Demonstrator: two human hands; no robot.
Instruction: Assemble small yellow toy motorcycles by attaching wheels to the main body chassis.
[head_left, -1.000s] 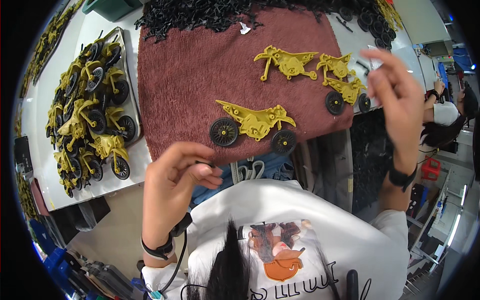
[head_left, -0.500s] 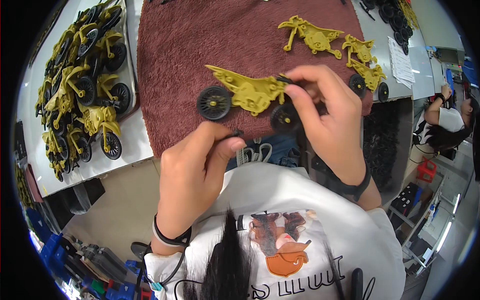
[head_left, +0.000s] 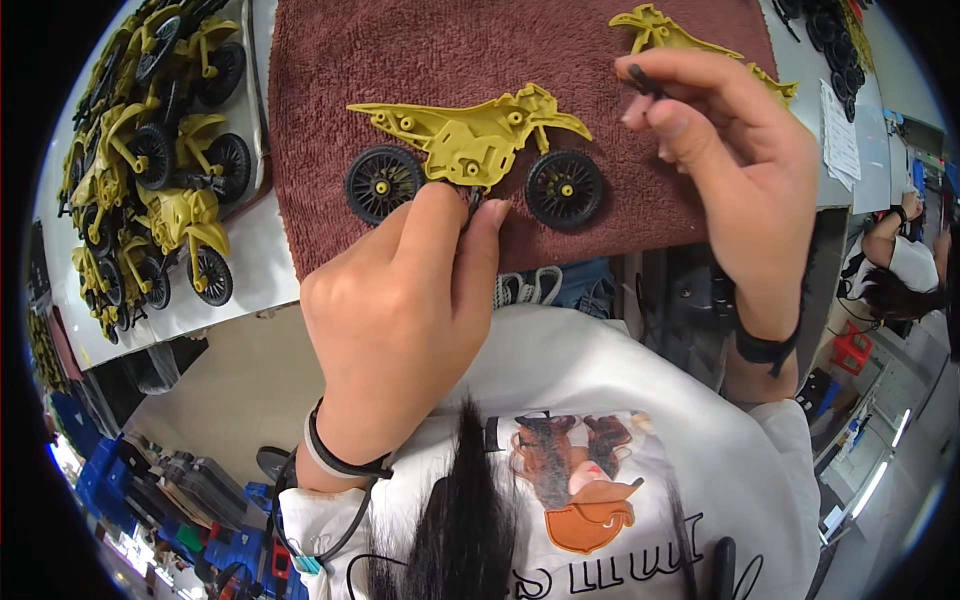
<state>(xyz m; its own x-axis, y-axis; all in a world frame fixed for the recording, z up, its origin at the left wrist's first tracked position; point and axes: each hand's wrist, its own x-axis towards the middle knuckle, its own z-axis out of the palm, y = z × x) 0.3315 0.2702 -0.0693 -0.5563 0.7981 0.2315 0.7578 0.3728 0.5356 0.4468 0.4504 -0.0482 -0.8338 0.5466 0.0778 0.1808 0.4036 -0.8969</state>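
Note:
A yellow toy motorcycle body half (head_left: 470, 140) lies on the brown towel, its inner side with pegs facing up. A black spoked rear wheel (head_left: 384, 186) and a front wheel (head_left: 564, 189) sit at its two ends. My left hand (head_left: 410, 270) is closed at the body's lower edge, pinching a small black part (head_left: 472, 198) mostly hidden by the fingers. To the right, apart from the body, my right hand (head_left: 740, 160) is raised and pinches another small black piece (head_left: 643, 80); its exact kind is unclear.
More yellow body halves (head_left: 672, 36) lie at the towel's far right, partly behind my right hand. A tray at left holds a heap of yellow motorcycles (head_left: 185, 225) with black wheels. Black wheels (head_left: 838, 50) lie at the far right near a paper sheet (head_left: 840, 130). Another person (head_left: 895, 260) sits beyond.
My right hand has left the front of the body and moved right, holding a small black piece. My left hand has brought its black part up to the body's lower edge.

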